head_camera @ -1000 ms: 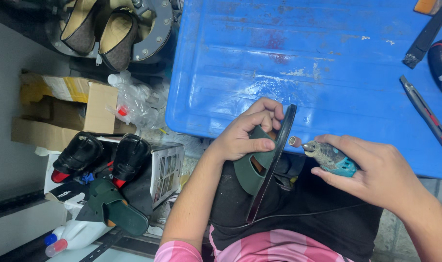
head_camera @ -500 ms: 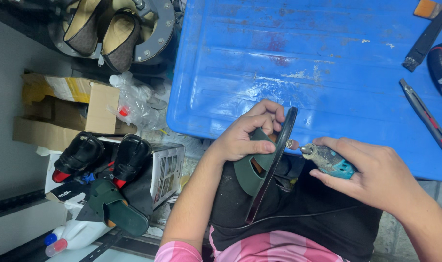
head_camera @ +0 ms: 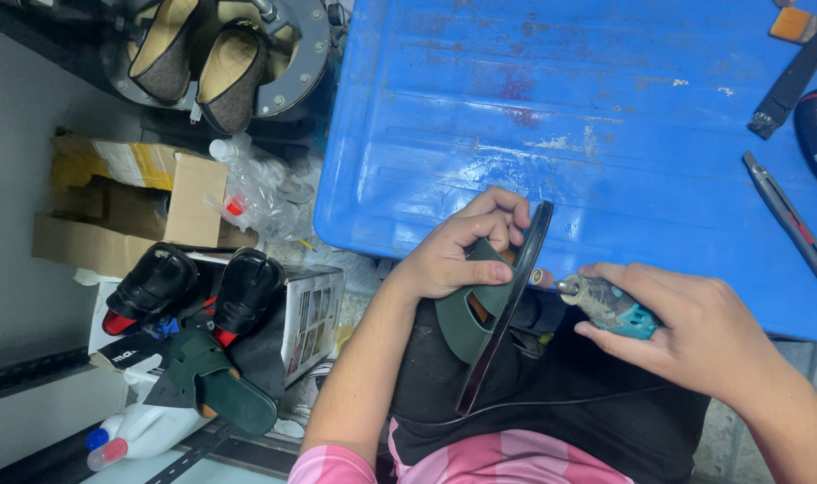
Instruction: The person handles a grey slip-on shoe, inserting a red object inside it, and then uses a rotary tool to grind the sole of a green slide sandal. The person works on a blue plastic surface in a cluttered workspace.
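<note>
My left hand point(head_camera: 458, 251) grips a dark green sandal point(head_camera: 473, 315) turned on its edge over my lap, its thin black sole point(head_camera: 507, 305) facing right. My right hand point(head_camera: 695, 336) holds a small teal rotary tool point(head_camera: 606, 305), and the tool's tip touches the upper edge of the sole. A thin black cord runs from the tool across my dark apron.
A blue plastic work surface point(head_camera: 561, 116) lies ahead, with a utility knife point(head_camera: 789, 220), a black brush handle point(head_camera: 798, 72) and another dark tool at its right. To the left are a matching green sandal point(head_camera: 216, 385), black shoes with red soles point(head_camera: 193, 287), cardboard boxes and brown shoes point(head_camera: 198, 67).
Both hands and the sandal stay in nearly the same place; the tool tip remains against the sole edge with only slight shifting.
</note>
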